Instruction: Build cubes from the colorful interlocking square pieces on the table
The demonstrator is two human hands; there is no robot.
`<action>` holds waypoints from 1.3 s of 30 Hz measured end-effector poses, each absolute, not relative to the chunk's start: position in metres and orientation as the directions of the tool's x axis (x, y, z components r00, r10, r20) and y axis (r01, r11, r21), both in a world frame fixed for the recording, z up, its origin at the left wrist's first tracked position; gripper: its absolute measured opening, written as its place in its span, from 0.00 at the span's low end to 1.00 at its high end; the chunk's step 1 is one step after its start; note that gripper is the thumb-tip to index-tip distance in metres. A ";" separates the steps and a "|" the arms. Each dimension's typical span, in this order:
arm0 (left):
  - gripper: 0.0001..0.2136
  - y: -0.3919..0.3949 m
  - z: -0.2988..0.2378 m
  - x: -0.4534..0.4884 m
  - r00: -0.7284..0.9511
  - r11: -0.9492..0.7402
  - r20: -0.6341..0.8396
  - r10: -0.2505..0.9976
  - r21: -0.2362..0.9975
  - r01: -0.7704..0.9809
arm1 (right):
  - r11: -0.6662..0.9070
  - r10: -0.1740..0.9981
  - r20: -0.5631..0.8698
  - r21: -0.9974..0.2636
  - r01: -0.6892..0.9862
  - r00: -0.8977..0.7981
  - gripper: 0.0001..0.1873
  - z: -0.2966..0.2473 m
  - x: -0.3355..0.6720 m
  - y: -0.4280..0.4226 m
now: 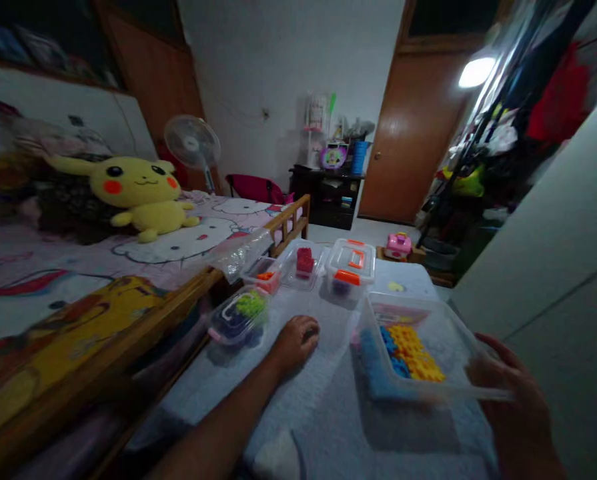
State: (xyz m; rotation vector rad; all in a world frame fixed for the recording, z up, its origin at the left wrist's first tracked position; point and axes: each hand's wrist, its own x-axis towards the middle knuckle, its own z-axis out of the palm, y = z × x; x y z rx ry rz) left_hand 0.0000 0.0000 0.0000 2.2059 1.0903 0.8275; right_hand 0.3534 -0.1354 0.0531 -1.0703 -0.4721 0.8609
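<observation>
My left hand (297, 341) rests on the grey cloth-covered table (318, 413), fingers curled into a loose fist with nothing seen in them. It lies between a small clear box of green and purple pieces (239, 316) and a large clear bin (418, 347). That bin holds yellow and blue plastic blocks (408, 353) and is tilted up off the table. My right hand (513, 400) grips its near right rim.
Further back stand a small box with orange pieces (264, 273), an open tray with a red block (304, 262) and a lidded box with orange latches (351, 265). A wooden bed rail (128, 347) borders the left; a yellow plush (138, 193) lies on the bed. A grey wall is right.
</observation>
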 end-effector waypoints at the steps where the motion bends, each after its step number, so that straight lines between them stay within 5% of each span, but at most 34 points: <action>1: 0.08 -0.001 0.001 0.000 0.484 -0.527 0.284 0.828 0.690 0.496 | 0.210 0.817 -0.053 -0.900 -0.382 0.574 0.24 0.052 0.351 -0.134; 12: 0.14 0.000 0.001 -0.004 0.494 -0.499 0.259 0.830 0.742 0.448 | 0.184 0.927 0.033 -0.908 -0.376 0.373 0.22 0.038 0.335 -0.124; 19: 0.21 -0.013 0.003 -0.003 0.508 -0.568 0.367 0.779 0.755 0.326 | 0.062 0.992 0.035 -0.973 -0.222 0.122 0.52 0.038 0.351 -0.141; 25: 0.25 -0.028 0.015 0.004 0.588 -0.547 0.323 0.742 0.799 0.251 | 0.056 0.982 0.029 -0.988 -0.141 0.188 0.41 0.027 0.340 -0.128; 30: 0.24 -0.033 0.031 0.008 0.591 -0.394 0.239 0.771 0.908 0.146 | 0.087 0.939 0.035 -0.987 -0.138 0.343 0.31 0.013 0.325 -0.112; 35: 0.32 -0.031 0.047 0.020 0.490 0.046 -0.094 0.867 0.993 0.109 | 0.020 0.924 -0.052 -0.983 -0.184 0.380 0.37 0.010 0.315 -0.107; 39: 0.28 -0.032 0.058 0.030 0.506 0.169 -0.200 0.839 0.980 0.108 | 0.021 0.907 -0.078 -0.973 -0.229 0.415 0.37 0.014 0.310 -0.108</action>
